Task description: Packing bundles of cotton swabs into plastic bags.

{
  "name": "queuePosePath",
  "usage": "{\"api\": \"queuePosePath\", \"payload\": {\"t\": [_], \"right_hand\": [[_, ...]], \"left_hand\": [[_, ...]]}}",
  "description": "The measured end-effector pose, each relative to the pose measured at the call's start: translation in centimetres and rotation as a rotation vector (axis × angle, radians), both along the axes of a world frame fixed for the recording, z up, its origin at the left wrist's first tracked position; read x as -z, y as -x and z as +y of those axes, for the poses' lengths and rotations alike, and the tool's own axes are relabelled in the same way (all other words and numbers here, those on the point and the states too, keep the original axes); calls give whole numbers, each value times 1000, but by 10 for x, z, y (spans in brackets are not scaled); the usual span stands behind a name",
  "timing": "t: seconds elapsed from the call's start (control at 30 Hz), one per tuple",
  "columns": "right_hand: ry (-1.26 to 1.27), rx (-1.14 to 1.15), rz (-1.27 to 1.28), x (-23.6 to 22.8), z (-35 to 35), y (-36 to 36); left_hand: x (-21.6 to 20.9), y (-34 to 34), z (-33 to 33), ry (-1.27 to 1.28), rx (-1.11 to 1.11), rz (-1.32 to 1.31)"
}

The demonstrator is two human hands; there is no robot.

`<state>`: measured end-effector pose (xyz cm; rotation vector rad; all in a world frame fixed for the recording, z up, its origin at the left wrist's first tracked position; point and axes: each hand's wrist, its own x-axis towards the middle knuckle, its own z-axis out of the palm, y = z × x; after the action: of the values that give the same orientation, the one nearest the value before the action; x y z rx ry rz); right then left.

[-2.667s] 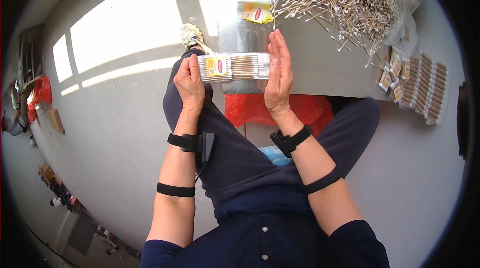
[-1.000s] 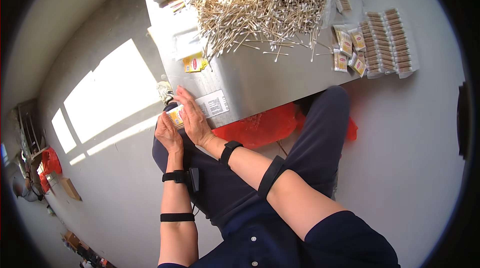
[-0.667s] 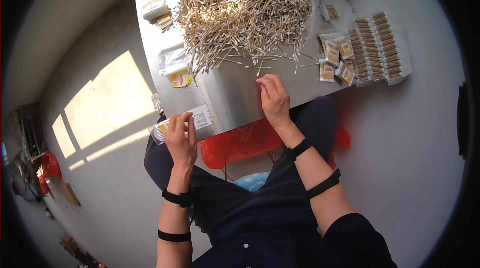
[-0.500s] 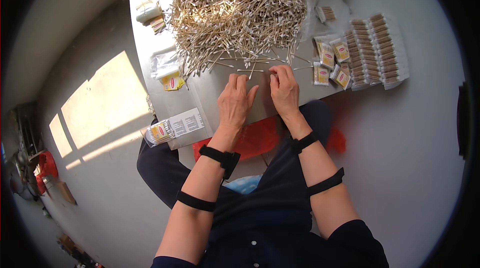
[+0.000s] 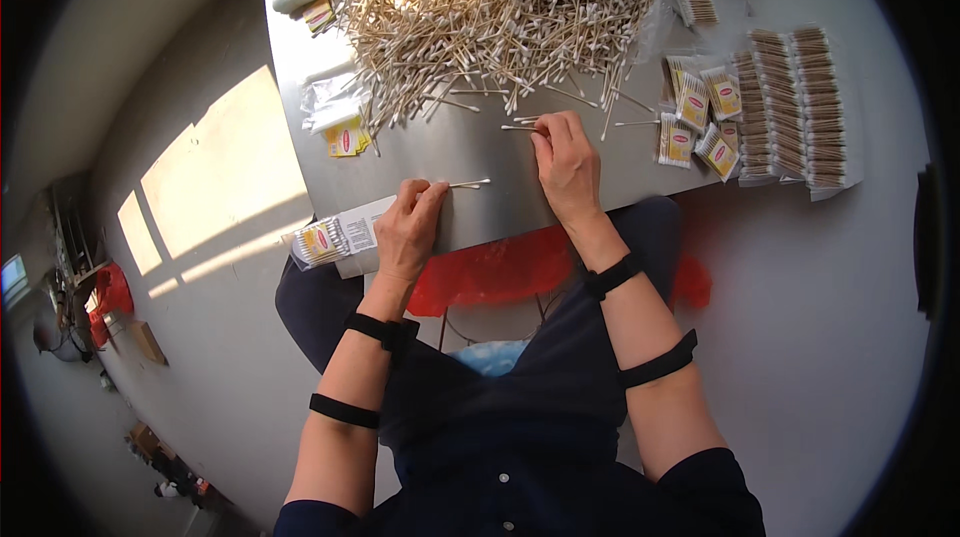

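Observation:
My left hand (image 5: 406, 229) is closed in a pinch on cotton swabs (image 5: 470, 184), whose white tips stick out to the right over the bare metal tabletop (image 5: 500, 212). Farther right and a bit farther away, my right hand (image 5: 568, 165) pinches other cotton swabs (image 5: 517, 127) that point left from its thumb and forefinger. How many swabs each hand has is hard to make out. Beyond both hands lies a large heap of loose swabs (image 5: 500, 17). Just left of my left hand, a clear packet of swabs (image 5: 319, 242) with a yellow and white label rests near the table's front edge.
Several filled swab packets (image 5: 692, 102) lie at the right, beside long rows of bundled swabs (image 5: 772, 107). At the left are clear plastic sleeves (image 5: 330, 102) and yellow label cards (image 5: 347, 137). A red plastic bag (image 5: 490, 272) hangs under the front edge.
My left hand has moved left and nearer to me, with swabs now in its pinch. My right hand, still near the heap, now has swabs showing between its fingers.

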<state>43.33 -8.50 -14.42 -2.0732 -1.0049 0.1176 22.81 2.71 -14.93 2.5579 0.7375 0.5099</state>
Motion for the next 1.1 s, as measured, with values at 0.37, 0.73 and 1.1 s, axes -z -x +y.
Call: {"api": "queuePosePath", "payload": {"t": [0.37, 0.73, 1.1], "right_hand": [[47, 63, 80, -16, -11, -5], [164, -99, 18, -12, -10, -19], [123, -121, -61, -8, -4, -10]], "left_hand": [[2, -1, -2, -42, 5, -75], [5, 19, 4, -107, 206, -32], [9, 13, 5, -84, 246, -4]]}}
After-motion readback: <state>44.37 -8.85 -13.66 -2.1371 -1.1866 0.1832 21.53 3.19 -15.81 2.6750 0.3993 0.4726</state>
